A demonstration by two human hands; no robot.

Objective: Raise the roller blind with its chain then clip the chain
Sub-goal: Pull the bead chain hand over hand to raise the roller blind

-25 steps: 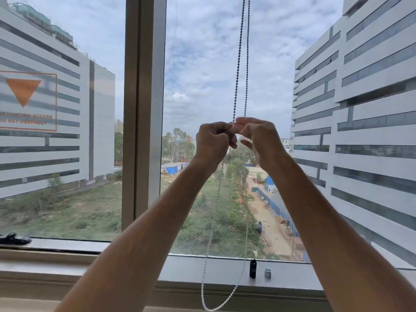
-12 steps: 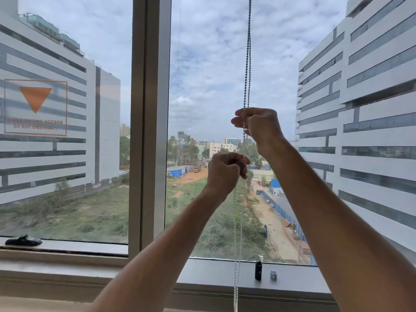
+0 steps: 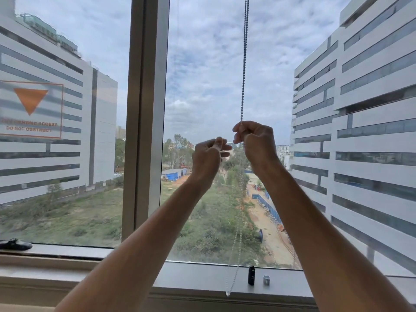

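A beaded metal chain [image 3: 244, 64] hangs down in front of the right window pane. My right hand [image 3: 255, 144] is closed around both strands at chest height. Below it the chain runs pale and thin to a loop end [image 3: 227, 294] at the sill's front edge. My left hand [image 3: 208, 157] is just left of the right one, fingers curled in, and no chain shows in it. The roller blind itself is out of view above. A small black clip-like piece [image 3: 251, 275] stands upright on the sill, right of the chain's loop.
A small grey piece [image 3: 266, 279] lies beside the black one on the window sill [image 3: 202, 278]. A vertical window frame post [image 3: 145, 120] stands left of my hands. A black window handle [image 3: 14, 244] lies at the far left. An orange-triangle sticker [image 3: 30, 110] is on the left pane.
My left hand has risen from lower on the chain and moved left, off it. My right hand keeps its grip. The chain's loop end now shows at the sill.
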